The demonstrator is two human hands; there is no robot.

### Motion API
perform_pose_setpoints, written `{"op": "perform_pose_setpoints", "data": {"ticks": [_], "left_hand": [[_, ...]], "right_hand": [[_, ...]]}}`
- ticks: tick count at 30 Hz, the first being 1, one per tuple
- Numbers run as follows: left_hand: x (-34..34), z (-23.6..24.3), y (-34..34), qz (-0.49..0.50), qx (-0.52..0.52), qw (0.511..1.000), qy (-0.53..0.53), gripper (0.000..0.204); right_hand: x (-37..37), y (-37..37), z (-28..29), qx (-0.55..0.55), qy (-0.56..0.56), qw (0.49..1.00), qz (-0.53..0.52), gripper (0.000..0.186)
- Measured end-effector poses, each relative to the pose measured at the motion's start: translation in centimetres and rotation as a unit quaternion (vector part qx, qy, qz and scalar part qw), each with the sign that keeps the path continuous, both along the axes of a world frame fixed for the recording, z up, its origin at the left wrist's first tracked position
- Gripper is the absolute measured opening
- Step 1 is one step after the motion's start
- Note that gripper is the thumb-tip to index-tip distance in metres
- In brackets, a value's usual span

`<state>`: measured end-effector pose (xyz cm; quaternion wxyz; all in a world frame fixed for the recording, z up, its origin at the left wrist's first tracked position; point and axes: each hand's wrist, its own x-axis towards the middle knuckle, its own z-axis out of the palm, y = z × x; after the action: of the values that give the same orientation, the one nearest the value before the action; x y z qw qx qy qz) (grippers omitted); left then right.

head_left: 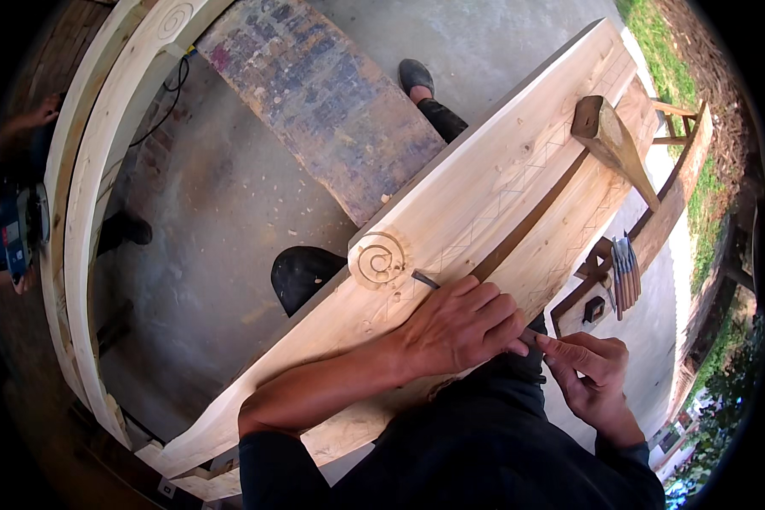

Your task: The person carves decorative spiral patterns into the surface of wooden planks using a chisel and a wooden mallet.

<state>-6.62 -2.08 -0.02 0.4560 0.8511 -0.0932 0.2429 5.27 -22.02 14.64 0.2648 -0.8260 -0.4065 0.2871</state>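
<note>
My left hand [461, 325] is closed around a carving chisel, its forearm resting along a pale wooden beam [484, 217]. The chisel's metal blade [425, 279] juts out past the knuckles, its tip at the wood just beside a carved spiral [381, 259]. My right hand [588, 367] pinches the rear end of the chisel between thumb and fingers. Pencilled zigzag lines run along the beam. A wooden mallet [608, 140] lies across the beams at the upper right, beyond both hands.
Several chisels [625, 276] lie bundled beside a small black object [594, 308] on a wooden support at right. A paint-stained plank [314, 102] lies beyond the beam. Curved timber [102, 170] stands at left, where another person's hand [38, 117] and a blue power tool [17, 225] show.
</note>
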Motion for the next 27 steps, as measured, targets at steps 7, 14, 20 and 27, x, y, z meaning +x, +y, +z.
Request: {"op": "perform_pose_setpoints", "data": {"ticks": [7,14,20,27], "left_hand": [[0.3,0.1,0.0,0.007,0.021,1.000,0.012,0.041],[0.1,0.2,0.0,0.019,0.033,0.999,0.020,0.039],[0.6,0.2,-0.4,0.024,0.017,0.999,0.020,0.038],[0.4,0.6,0.0,0.027,0.015,0.999,0.018,0.036]], "right_hand": [[1.1,0.1,-0.4,0.003,-0.009,1.000,0.030,0.040],[1.4,0.1,-1.0,0.013,-0.013,0.999,0.039,0.037],[1.8,-0.4,-1.5,0.016,-0.009,0.999,0.040,0.035],[1.5,0.0,-1.1,0.016,-0.005,0.999,0.034,0.034]]}}
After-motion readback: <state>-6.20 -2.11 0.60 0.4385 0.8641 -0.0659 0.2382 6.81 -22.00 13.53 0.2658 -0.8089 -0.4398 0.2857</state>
